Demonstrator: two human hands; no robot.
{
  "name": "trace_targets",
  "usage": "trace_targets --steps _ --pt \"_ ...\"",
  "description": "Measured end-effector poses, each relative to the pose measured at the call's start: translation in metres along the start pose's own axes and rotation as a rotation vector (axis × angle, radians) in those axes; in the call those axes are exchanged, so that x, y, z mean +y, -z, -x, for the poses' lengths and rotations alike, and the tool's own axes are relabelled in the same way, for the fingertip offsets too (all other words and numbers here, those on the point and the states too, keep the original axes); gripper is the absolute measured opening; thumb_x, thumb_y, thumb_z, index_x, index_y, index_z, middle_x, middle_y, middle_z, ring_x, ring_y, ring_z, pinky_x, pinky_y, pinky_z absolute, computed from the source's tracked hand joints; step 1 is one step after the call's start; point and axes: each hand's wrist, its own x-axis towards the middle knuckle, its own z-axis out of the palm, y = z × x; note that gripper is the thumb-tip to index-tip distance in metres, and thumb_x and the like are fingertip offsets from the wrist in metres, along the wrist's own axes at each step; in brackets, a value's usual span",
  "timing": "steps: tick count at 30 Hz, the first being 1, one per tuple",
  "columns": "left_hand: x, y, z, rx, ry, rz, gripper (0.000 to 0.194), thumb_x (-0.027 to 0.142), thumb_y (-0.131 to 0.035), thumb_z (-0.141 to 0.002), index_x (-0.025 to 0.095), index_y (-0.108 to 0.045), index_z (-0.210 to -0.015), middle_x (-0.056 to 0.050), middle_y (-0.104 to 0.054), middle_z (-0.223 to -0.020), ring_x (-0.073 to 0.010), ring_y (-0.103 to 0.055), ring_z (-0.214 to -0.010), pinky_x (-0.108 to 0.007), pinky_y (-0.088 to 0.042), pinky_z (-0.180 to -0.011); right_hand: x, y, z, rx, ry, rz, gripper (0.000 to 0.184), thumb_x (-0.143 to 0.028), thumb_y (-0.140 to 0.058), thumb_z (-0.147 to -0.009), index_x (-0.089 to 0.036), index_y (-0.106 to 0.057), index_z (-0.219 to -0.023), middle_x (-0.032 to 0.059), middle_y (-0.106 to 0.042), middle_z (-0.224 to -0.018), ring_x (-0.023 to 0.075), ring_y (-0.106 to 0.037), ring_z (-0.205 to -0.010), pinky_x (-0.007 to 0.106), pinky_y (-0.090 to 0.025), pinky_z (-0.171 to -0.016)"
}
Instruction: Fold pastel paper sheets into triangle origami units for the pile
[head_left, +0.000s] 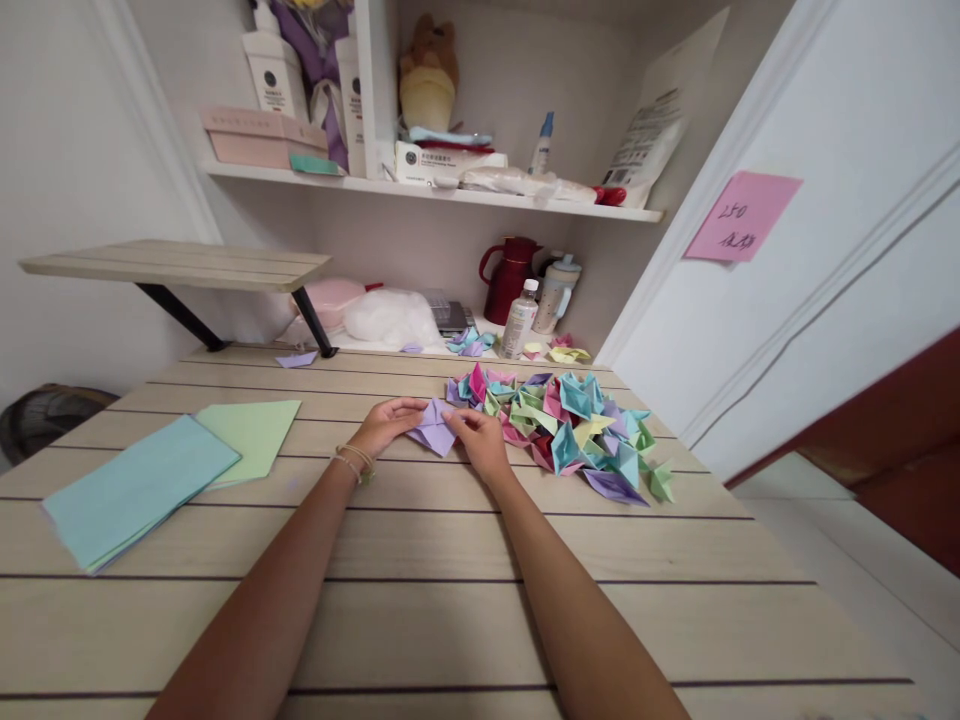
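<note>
A folded piece of purple paper point(434, 430) is held between my two hands over the middle of the table. My left hand point(386, 422) has its fingers on the paper's left side, with bracelets at the wrist. On the paper's upper right edge, my right hand point(480, 437) pinches it between thumb and finger. Creases run across the paper and its tip points toward me. Just right of my right hand lies a heap of folded paper pieces point(574, 420) in blue, green, pink, purple and yellow.
Blue paper sheets point(146, 485) and green paper point(259, 430) lie at the left. A small raised shelf point(180, 265) stands at the back left. Behind the table are a clear bottle point(519, 325), a red jug point(510, 280) and a white plastic bag point(394, 318).
</note>
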Motion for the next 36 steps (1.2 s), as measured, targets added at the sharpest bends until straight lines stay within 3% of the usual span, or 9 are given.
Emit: trace_targets --steps 3,7,13,19,23,31,36 --pt "0.000 0.000 0.000 -0.022 0.002 -0.023 0.034 0.025 -0.074 -0.056 0.012 -0.064 -0.086 -0.008 -0.068 -0.088 -0.0162 -0.062 -0.080 -0.032 -0.044 -0.081 0.003 0.000 -0.002 0.070 -0.012 -0.055 0.028 -0.039 -0.063 -0.067 -0.014 -0.065 -0.078 0.0037 -0.064 -0.067 0.0141 -0.055 -0.057 0.024 -0.043 -0.051" --pt "-0.003 0.000 -0.002 0.032 -0.008 -0.065 0.035 0.025 -0.076 -0.052 0.012 -0.063 -0.081 -0.006 -0.069 -0.078 -0.0168 -0.063 -0.076 -0.035 -0.045 -0.081 0.007 -0.001 -0.004 0.126 -0.028 -0.185 0.033 -0.037 -0.062 -0.067 -0.016 -0.056 -0.091 -0.0008 -0.061 -0.059 0.0125 -0.054 -0.051 0.022 -0.042 -0.048" --pt "-0.004 0.001 -0.004 0.139 -0.073 -0.081 0.028 0.027 -0.075 -0.054 0.013 -0.063 -0.075 -0.006 -0.069 -0.077 -0.0179 -0.062 -0.078 -0.036 -0.045 -0.082 0.006 0.000 -0.002 -0.001 0.001 -0.081 0.025 -0.034 -0.058 -0.069 -0.016 -0.062 -0.086 -0.0004 -0.059 -0.062 0.0112 -0.051 -0.052 0.021 -0.040 -0.049" --pt "0.000 -0.003 0.001 0.018 -0.019 -0.044 0.045 0.026 -0.077 -0.049 0.011 -0.064 -0.090 -0.010 -0.067 -0.095 -0.0215 -0.060 -0.091 -0.038 -0.043 -0.086 0.002 0.002 0.001 -0.061 0.033 0.057 0.044 -0.028 -0.067 -0.062 -0.017 -0.062 -0.104 -0.0041 -0.054 -0.058 0.0087 -0.043 -0.048 0.020 -0.037 -0.047" --pt "0.001 -0.005 0.002 -0.011 -0.026 -0.103 0.049 0.023 -0.078 -0.047 0.013 -0.063 -0.092 -0.008 -0.068 -0.089 -0.0200 -0.060 -0.089 -0.036 -0.044 -0.085 0.003 0.001 0.000 -0.010 0.041 0.092 0.038 -0.032 -0.064 -0.066 -0.017 -0.065 -0.101 0.0009 -0.063 -0.069 0.0109 -0.049 -0.053 0.023 -0.042 -0.054" --pt "0.001 -0.003 0.000 0.029 -0.061 -0.215 0.033 0.034 -0.070 -0.060 0.013 -0.065 -0.085 -0.003 -0.065 -0.063 -0.0141 -0.059 -0.058 -0.028 -0.047 -0.062 0.002 0.000 0.000 0.007 0.057 0.080 0.029 -0.038 -0.061 -0.070 -0.020 -0.069 -0.092 0.0035 -0.070 -0.081 0.0172 -0.059 -0.064 0.029 -0.048 -0.062" --pt "0.002 -0.005 0.001 0.024 -0.059 -0.148 0.036 0.035 -0.068 -0.063 0.012 -0.064 -0.091 -0.007 -0.068 -0.078 -0.0167 -0.062 -0.069 -0.032 -0.046 -0.074 -0.003 0.000 0.002 0.001 0.112 0.111 0.026 -0.037 -0.060 -0.072 -0.023 -0.069 -0.092 0.0030 -0.070 -0.087 0.0209 -0.062 -0.077 0.034 -0.047 -0.074"
